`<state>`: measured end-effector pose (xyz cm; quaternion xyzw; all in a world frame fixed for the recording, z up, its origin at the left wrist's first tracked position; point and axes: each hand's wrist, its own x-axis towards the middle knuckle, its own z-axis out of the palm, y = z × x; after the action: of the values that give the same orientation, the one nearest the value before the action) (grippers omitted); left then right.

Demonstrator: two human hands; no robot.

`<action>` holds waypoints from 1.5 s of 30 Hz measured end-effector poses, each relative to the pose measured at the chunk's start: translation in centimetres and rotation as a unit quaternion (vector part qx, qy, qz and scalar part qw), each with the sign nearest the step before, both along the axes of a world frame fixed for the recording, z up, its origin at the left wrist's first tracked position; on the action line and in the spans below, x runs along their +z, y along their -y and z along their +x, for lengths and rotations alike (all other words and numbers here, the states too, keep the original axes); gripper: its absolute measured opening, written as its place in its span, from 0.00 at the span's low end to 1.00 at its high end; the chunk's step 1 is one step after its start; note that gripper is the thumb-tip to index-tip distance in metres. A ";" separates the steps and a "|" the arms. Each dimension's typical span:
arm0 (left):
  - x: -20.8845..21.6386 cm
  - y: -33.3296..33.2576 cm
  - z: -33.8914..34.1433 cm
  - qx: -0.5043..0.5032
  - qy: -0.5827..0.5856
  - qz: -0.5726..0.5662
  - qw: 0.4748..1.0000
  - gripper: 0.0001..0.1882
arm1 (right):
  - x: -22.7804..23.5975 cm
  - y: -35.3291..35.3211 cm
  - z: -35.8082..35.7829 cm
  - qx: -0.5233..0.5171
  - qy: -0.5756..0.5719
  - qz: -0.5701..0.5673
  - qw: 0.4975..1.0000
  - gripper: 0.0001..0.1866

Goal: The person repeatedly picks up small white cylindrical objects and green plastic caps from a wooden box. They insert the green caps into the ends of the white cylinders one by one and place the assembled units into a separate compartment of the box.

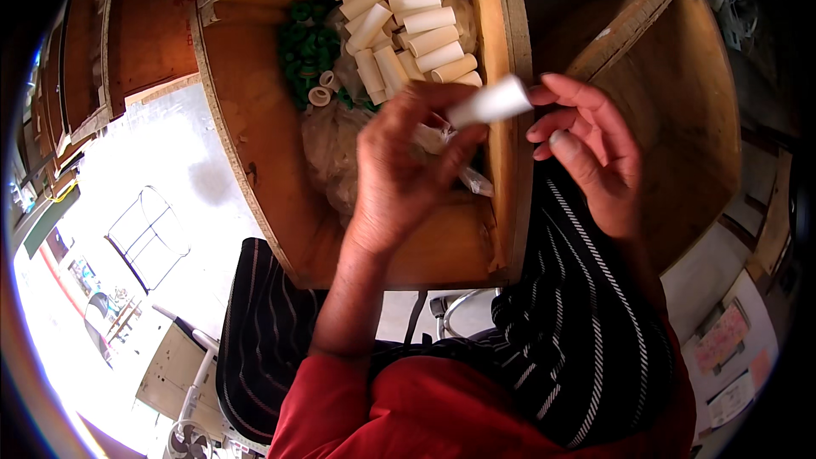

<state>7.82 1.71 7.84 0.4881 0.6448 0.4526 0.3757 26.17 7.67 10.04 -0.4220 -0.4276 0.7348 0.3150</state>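
My left hand (399,153) pinches one end of a short white tube (501,102), which is smeared by motion above the right wall of a wooden box (268,170). Just beyond the tube's other end is my right hand (595,136), its fingers apart and slightly curled, with nothing seen in them. Inside the box, a pile of similar white tubes (416,21) lies at the far side. Left of them is a heap of small green ring-shaped pieces (306,47), with a few white rings (320,96) beside it. Clear plastic bags (331,157) lie partly under my left hand.
A second wooden box (680,136) stands to the right. Below lie my legs in dark striped cloth (578,314). At the left are a wire frame (149,238) on the pale floor and a small fan (189,440). Wooden boards (149,17) stand at the far left.
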 end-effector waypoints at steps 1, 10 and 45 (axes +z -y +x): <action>-0.7 0.1 -0.9 0.033 -0.041 -0.013 0.999 0.14 | 0.0 -0.1 0.2 0.005 0.006 0.009 1.000 0.20; -6.0 -0.9 -6.0 0.129 -0.236 -0.052 0.962 0.13 | -0.6 -0.6 2.4 -0.051 0.013 0.052 0.997 0.17; -6.6 -1.5 -6.1 0.173 -0.219 -0.024 0.960 0.15 | -21.7 -3.3 31.1 0.255 0.754 0.163 0.583 0.18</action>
<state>1.67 3.18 1.25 0.4469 0.7967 0.3769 0.1533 57.28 10.99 -11.65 -0.6397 -0.7140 0.1207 -0.2576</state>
